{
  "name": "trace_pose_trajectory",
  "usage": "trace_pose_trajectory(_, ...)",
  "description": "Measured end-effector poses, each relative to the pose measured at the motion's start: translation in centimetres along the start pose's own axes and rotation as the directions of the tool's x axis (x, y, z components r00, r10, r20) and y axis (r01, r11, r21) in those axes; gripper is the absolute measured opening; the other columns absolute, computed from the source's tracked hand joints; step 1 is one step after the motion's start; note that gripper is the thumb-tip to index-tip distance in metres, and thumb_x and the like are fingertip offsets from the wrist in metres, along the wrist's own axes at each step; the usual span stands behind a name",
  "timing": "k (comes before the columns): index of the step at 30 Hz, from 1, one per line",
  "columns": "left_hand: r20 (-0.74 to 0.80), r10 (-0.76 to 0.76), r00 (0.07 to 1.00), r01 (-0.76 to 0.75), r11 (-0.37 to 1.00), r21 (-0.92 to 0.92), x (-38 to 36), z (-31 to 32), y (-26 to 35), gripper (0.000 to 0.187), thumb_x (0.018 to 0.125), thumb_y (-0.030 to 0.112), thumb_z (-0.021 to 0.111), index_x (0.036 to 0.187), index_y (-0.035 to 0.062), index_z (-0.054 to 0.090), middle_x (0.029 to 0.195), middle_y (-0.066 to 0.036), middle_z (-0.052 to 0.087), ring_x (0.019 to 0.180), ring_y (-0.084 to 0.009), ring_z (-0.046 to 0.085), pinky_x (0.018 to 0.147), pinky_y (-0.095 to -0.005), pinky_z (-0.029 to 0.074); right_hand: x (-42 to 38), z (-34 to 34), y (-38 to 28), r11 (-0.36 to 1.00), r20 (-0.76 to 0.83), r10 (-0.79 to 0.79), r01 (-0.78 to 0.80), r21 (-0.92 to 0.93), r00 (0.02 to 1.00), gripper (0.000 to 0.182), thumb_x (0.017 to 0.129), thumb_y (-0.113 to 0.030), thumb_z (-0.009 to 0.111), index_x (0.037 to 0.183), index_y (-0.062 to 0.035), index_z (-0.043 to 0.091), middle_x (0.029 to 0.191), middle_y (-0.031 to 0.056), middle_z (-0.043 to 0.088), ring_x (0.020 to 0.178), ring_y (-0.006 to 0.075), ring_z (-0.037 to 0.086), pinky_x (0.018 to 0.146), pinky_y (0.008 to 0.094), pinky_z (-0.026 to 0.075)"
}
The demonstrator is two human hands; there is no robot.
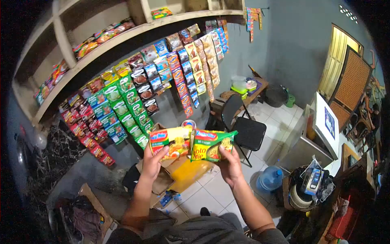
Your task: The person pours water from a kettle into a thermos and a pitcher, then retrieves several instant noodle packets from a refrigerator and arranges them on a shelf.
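Observation:
My left hand (pixel 152 163) grips a yellow and orange noodle packet (pixel 174 142) with a green and red label, its thumb over the lower left part. In my right hand (pixel 230 166) is a green noodle packet (pixel 209 144) marked "Soto Mie", the thumb lying on its right side. Both packets are held up side by side in front of my body, printed faces toward me, their inner edges close together. Behind them, strips of green sachets (pixel 120 107) hang on the wall.
Above are wooden shelves (pixel 146 28) with packets. Ahead stands a black folding chair (pixel 250 133). To the right are a blue water bottle (pixel 270 179), an open white chest (pixel 302 142) and a basket (pixel 300 199). Below the packets sits a yellow box (pixel 191 173).

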State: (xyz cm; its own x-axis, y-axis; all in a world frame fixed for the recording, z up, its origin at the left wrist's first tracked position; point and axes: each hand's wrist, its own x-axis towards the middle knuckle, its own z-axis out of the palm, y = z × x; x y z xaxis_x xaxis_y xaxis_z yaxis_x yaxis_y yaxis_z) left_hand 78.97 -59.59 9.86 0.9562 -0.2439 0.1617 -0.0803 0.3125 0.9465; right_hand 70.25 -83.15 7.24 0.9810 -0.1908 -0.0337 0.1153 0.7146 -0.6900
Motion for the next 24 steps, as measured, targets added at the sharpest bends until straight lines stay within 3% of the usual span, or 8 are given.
trace_pose_trajectory(6, 0.067, 0.036, 0.997, -0.033, 0.999, -0.036, 8.8, 4.2, -0.8, 0.042, 0.088, -0.002, 0.061, 0.127, 0.0016, 0.047, 0.117, -0.007, 0.060, 0.107, -0.0156, 0.058, 0.095, -0.0302, 0.046, 7.1, -2.7, -4.0, 0.998, -0.065, -0.049, 0.051, 0.031, 0.997, 0.041, 0.092, -0.027, 0.060, 0.128, -0.0113, 0.050, 0.120, 0.0043, 0.060, 0.110, 0.0197, 0.058, 0.095, 0.0438, 0.046)
trace_pose_trajectory(9, 0.038, 0.074, 0.997, -0.072, 0.996, -0.051, 12.7, 5.9, -1.2, 0.041, 0.088, -0.002, 0.061, 0.127, 0.0019, 0.047, 0.116, -0.008, 0.060, 0.108, -0.0156, 0.058, 0.095, -0.0309, 0.046, 11.6, -4.2, -6.7, 0.998, -0.050, -0.060, 0.061, 0.031, 0.997, 0.038, 0.092, -0.026, 0.059, 0.126, -0.0105, 0.051, 0.118, 0.0036, 0.061, 0.107, 0.0188, 0.059, 0.090, 0.0390, 0.048)
trace_pose_trajectory(13, -0.011, 0.118, 0.993, -0.118, 0.993, -0.014, 16.0, 7.6, -1.4, 0.045, 0.090, 0.000, 0.058, 0.132, 0.0018, 0.043, 0.120, -0.009, 0.058, 0.112, -0.0186, 0.057, 0.098, -0.0345, 0.045, 17.6, -5.3, -11.0, 0.999, 0.032, -0.027, 0.026, 0.025, 0.999, 0.040, 0.091, -0.023, 0.061, 0.127, -0.0103, 0.049, 0.120, 0.0057, 0.058, 0.107, 0.0208, 0.059, 0.090, 0.0403, 0.048)
trace_pose_trajectory(18, -0.102, 0.244, 0.964, -0.243, 0.970, 0.024, 20.6, 10.7, 0.1, 0.049, 0.087, 0.000, 0.062, 0.132, 0.0014, 0.043, 0.121, -0.008, 0.058, 0.112, -0.0179, 0.056, 0.098, -0.0325, 0.043, 24.7, -4.9, -15.1, 0.998, 0.206, -0.042, 0.051, -0.038, 0.978, 0.044, 0.090, -0.021, 0.060, 0.130, -0.0076, 0.046, 0.124, 0.0073, 0.056, 0.114, 0.0221, 0.055, 0.097, 0.0419, 0.044)
trace_pose_trajectory(22, -0.044, 0.300, 0.953, -0.281, 0.927, 0.247, 26.6, 11.9, -0.4, 0.052, 0.087, -0.001, 0.062, 0.135, 0.0019, 0.041, 0.123, -0.008, 0.057, 0.109, -0.0157, 0.057, 0.096, -0.0310, 0.044, 28.7, -1.6, -16.2, 0.976, 0.391, -0.071, 0.144, -0.162, 0.918, 0.049, 0.091, -0.023, 0.061, 0.134, -0.0045, 0.043, 0.126, 0.0076, 0.055, 0.117, 0.0214, 0.052, 0.102, 0.0389, 0.038)
trace_pose_trajectory(24, 0.009, 0.327, 0.945, -0.326, 0.938, 0.122, 29.4, 11.8, -1.3, 0.059, 0.082, -0.007, 0.058, 0.138, 0.0018, 0.040, 0.125, -0.007, 0.056, 0.112, -0.0152, 0.056, 0.097, -0.0300, 0.043, 31.0, 0.3, -16.2, 0.970, 0.429, -0.053, 0.148, -0.191, 0.902, 0.050, 0.092, -0.024, 0.060, 0.134, -0.0045, 0.042, 0.126, 0.0077, 0.055, 0.117, 0.0213, 0.052, 0.102, 0.0386, 0.039)
